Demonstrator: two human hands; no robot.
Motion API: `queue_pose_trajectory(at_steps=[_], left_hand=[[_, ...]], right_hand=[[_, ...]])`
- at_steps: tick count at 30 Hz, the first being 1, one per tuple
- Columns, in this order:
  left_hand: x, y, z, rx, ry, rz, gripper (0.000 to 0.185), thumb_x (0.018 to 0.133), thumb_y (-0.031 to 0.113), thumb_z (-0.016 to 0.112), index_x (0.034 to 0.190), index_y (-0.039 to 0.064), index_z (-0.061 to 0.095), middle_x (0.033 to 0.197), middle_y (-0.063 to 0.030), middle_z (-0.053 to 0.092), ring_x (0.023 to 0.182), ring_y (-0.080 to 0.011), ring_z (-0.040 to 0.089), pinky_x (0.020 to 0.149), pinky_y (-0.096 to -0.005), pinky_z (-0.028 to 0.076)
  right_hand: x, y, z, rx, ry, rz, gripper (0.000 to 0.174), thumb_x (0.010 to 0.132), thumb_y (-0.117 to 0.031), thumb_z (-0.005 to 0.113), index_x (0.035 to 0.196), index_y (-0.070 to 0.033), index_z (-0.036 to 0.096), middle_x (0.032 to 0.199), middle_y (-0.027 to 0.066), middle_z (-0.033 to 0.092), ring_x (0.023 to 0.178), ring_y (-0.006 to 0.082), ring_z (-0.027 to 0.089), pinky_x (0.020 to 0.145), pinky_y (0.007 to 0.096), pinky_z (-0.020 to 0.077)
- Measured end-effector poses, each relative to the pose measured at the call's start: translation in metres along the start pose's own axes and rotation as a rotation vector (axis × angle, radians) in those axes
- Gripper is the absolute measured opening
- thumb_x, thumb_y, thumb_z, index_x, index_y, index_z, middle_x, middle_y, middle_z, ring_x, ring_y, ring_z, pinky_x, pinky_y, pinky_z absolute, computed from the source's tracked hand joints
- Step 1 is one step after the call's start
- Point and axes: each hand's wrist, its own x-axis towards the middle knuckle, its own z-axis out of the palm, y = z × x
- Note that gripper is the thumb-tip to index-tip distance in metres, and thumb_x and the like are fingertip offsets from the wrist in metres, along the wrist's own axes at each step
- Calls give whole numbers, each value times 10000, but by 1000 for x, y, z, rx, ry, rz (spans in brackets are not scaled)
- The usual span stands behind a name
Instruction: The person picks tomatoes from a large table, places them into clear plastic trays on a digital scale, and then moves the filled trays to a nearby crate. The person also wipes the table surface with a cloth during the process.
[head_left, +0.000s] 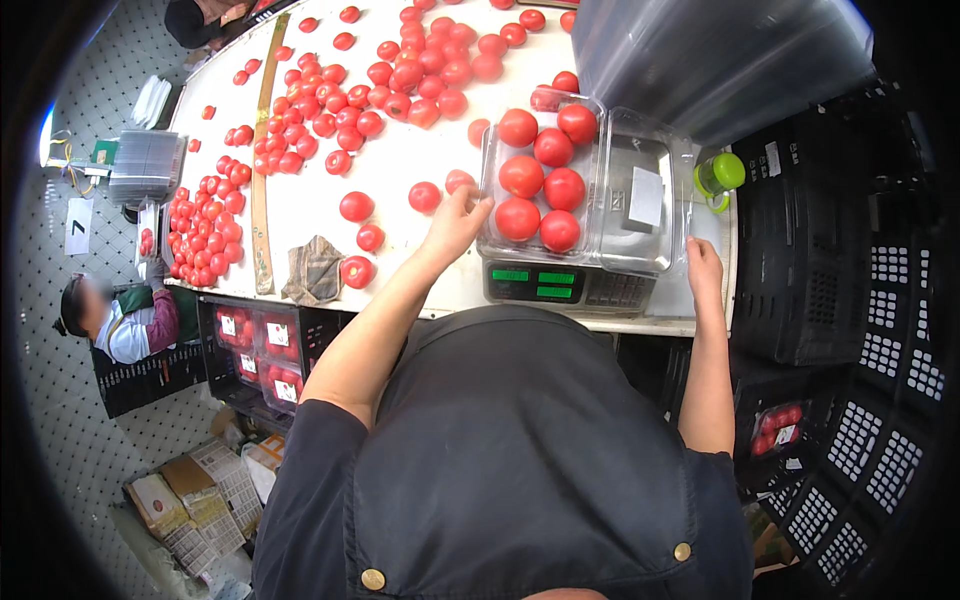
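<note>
A clear plastic clamshell box (489, 169) lies open on a digital scale (534, 283) with a lit green display, its hinged lid (682, 176) folded out to the right. Several red tomatoes (553, 148) sit inside the tray half. My left hand (452, 223) is beside the box's left rim, fingers apart and fingertips close to a loose tomato (459, 181). Whether it touches the rim is unclear. At the lid's right edge is my right hand (705, 271); its thumb side meets the plastic, and its grip is hidden. A white label (646, 196) shows through the lid.
Many loose tomatoes (409, 75) cover the white table (300, 210), split by a wooden strip (264, 187). A crumpled cloth (313, 271) lies near the front edge. Stacked clear boxes (697, 60), a green-capped bottle (721, 174) and black crates (799, 247) stand right. A person (135, 319) works left.
</note>
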Motion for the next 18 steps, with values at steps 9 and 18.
queue_pose_trajectory(at_steps=[9, 18], left_hand=[[-42, 51, 41, -166, -602, -140, 294, 936, 246, 672, 1054, -4, 572, 881, -74, 675, 833, -148, 658, 758, -310, 539], [30, 86, 29, 435, 296, 589, 404, 930, 272, 679, 1194, -19, 585, 966, -202, 675, 937, -301, 669, 825, -408, 514]], right_hand=[[-87, -138, -43, 635, -286, -588, 308, 1004, -265, 565, 1073, 25, 646, 1142, 110, 678, 1057, 200, 642, 918, 357, 493], [-87, -119, 14, 1, 149, -685, 275, 882, -97, 670, 1130, 14, 629, 1127, 174, 656, 1055, 363, 616, 942, 430, 485]])
